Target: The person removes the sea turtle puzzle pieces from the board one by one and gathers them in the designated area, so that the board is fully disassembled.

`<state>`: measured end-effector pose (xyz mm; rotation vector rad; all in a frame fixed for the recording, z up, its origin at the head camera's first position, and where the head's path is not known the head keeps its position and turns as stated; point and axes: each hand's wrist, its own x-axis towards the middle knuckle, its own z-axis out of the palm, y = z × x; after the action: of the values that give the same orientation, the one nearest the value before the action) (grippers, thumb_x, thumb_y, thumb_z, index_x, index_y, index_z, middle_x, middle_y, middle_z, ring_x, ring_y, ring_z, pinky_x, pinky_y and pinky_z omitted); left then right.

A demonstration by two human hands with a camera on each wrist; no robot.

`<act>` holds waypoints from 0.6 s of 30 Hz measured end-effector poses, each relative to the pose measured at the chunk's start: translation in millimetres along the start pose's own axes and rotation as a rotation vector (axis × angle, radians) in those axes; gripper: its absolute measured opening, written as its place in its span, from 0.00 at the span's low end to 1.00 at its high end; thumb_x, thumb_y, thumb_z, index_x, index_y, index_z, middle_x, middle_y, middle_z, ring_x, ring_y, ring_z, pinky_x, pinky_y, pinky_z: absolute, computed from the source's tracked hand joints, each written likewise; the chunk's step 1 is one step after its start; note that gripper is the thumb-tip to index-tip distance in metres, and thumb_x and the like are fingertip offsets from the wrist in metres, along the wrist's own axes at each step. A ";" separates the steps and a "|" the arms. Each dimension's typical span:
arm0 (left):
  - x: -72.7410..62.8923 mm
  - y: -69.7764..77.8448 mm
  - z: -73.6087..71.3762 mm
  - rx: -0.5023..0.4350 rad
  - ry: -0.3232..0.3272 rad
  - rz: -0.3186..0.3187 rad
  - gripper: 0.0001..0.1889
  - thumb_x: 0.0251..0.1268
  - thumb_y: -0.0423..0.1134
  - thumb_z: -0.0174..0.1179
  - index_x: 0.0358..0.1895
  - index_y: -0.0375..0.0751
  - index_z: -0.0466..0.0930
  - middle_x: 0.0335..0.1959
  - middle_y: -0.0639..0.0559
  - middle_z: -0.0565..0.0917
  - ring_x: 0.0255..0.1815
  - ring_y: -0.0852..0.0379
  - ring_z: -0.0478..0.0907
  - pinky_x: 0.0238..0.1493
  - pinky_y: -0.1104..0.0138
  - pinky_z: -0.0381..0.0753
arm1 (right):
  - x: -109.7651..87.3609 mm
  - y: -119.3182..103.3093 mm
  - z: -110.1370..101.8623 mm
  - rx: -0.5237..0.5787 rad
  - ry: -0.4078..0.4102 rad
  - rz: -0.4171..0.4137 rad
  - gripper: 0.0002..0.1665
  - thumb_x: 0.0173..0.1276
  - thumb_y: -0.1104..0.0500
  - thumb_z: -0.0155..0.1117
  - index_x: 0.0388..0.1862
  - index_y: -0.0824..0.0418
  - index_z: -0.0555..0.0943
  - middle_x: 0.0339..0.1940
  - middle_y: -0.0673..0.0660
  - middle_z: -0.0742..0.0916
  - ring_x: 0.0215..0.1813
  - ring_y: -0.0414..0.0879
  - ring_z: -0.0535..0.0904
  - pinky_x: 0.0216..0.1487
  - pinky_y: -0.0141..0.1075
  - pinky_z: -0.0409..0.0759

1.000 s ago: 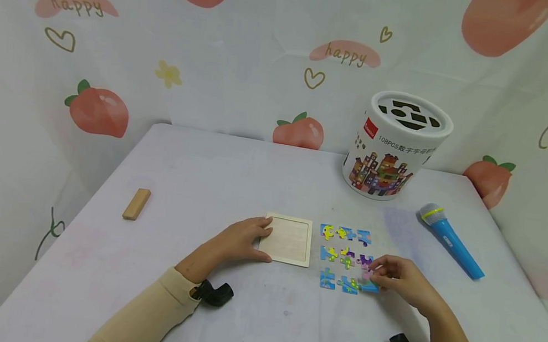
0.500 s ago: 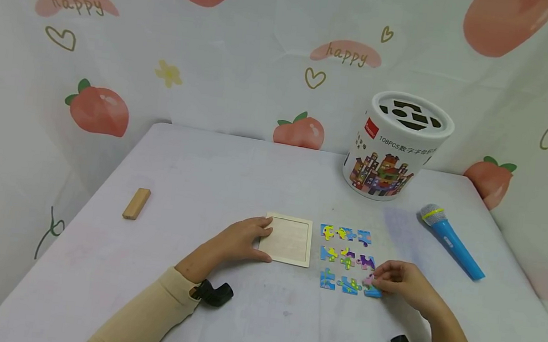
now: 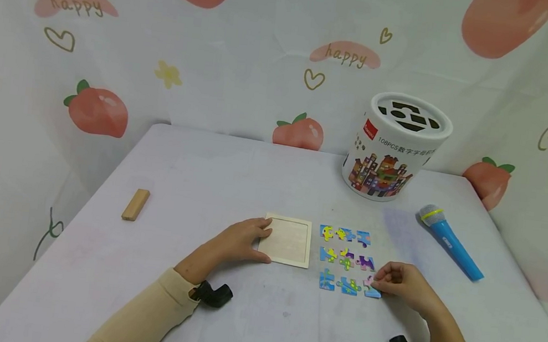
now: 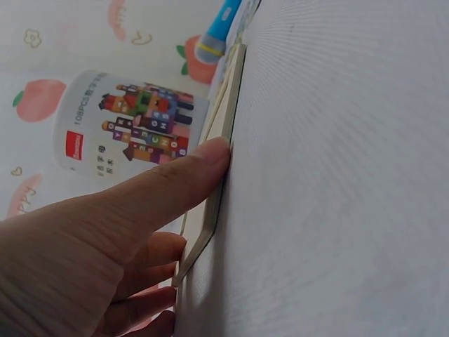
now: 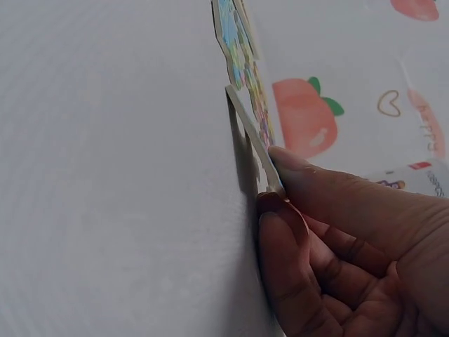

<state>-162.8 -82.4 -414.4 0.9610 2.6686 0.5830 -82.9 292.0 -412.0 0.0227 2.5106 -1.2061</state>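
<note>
My left hand (image 3: 241, 240) holds the left side of a shallow square wooden puzzle tray (image 3: 291, 242), which lies flat with a bare inside. In the left wrist view the thumb bears on one outer edge of the tray (image 4: 207, 221), and the fingers bend at another. My right hand (image 3: 407, 285) pinches a blue and pink jigsaw piece (image 3: 371, 287) between thumb and index finger. Seen from the right wrist, that jigsaw piece (image 5: 251, 137) is tilted, its held edge raised off the cloth. The other jigsaw pieces (image 3: 346, 258) lie in three rows right of the tray.
A white printed block bucket (image 3: 386, 149) stands at the back right. Nearer on the right lies a blue toy microphone (image 3: 454, 245). A small wooden block (image 3: 136, 205) is at the far left. White cloth covers the table (image 3: 233, 172).
My right hand has shifted slightly toward me and to the right, uncovering more of the pieces. The lower right piece has moved a little with it. My left hand and the tray stay put.
</note>
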 end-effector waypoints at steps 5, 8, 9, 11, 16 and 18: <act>-0.9 -0.5 -0.4 -0.002 0.002 0.005 0.40 0.50 0.54 0.67 0.63 0.34 0.68 0.70 0.42 0.63 0.72 0.45 0.59 0.69 0.55 0.62 | 1.1 -2.3 1.3 -0.028 0.006 -0.001 0.15 0.59 0.58 0.67 0.35 0.69 0.77 0.24 0.52 0.79 0.27 0.38 0.72 0.28 0.29 0.76; -1.0 -0.2 -0.3 -0.003 0.003 0.008 0.40 0.50 0.54 0.67 0.63 0.34 0.68 0.70 0.42 0.63 0.72 0.45 0.59 0.69 0.55 0.62 | 0.0 -5.9 2.0 -0.089 0.034 -0.001 0.14 0.58 0.58 0.69 0.33 0.68 0.77 0.24 0.52 0.78 0.27 0.40 0.71 0.26 0.28 0.74; -1.1 -0.1 -0.3 -0.005 0.004 0.006 0.40 0.50 0.54 0.67 0.63 0.34 0.68 0.70 0.42 0.63 0.72 0.45 0.59 0.69 0.55 0.62 | -0.3 -7.3 2.0 -0.114 0.045 -0.003 0.14 0.57 0.58 0.69 0.32 0.67 0.77 0.23 0.52 0.78 0.27 0.40 0.71 0.26 0.28 0.73; -1.5 0.3 -0.3 -0.011 0.004 0.002 0.40 0.50 0.54 0.68 0.63 0.34 0.68 0.70 0.42 0.63 0.72 0.45 0.59 0.69 0.55 0.61 | -0.8 -9.5 2.1 -0.161 0.063 -0.008 0.14 0.56 0.58 0.70 0.31 0.66 0.77 0.23 0.52 0.78 0.27 0.40 0.70 0.25 0.29 0.71; -1.8 1.4 -0.4 -0.007 0.006 -0.005 0.40 0.49 0.54 0.68 0.63 0.34 0.69 0.70 0.42 0.63 0.72 0.45 0.59 0.69 0.56 0.62 | -1.2 -9.2 2.1 -0.171 0.064 -0.010 0.14 0.56 0.57 0.70 0.31 0.66 0.77 0.23 0.52 0.78 0.26 0.40 0.70 0.25 0.29 0.71; -1.1 0.9 0.6 -0.002 0.003 -0.006 0.40 0.49 0.54 0.68 0.63 0.34 0.69 0.70 0.42 0.63 0.72 0.46 0.59 0.69 0.56 0.62 | -1.4 -8.7 2.4 -0.166 0.062 -0.003 0.14 0.56 0.57 0.70 0.31 0.66 0.77 0.22 0.52 0.78 0.26 0.40 0.70 0.25 0.29 0.71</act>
<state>-161.2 -82.4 -414.5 0.9522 2.6724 0.5865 -82.3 284.9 -406.4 0.0152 2.6574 -1.0089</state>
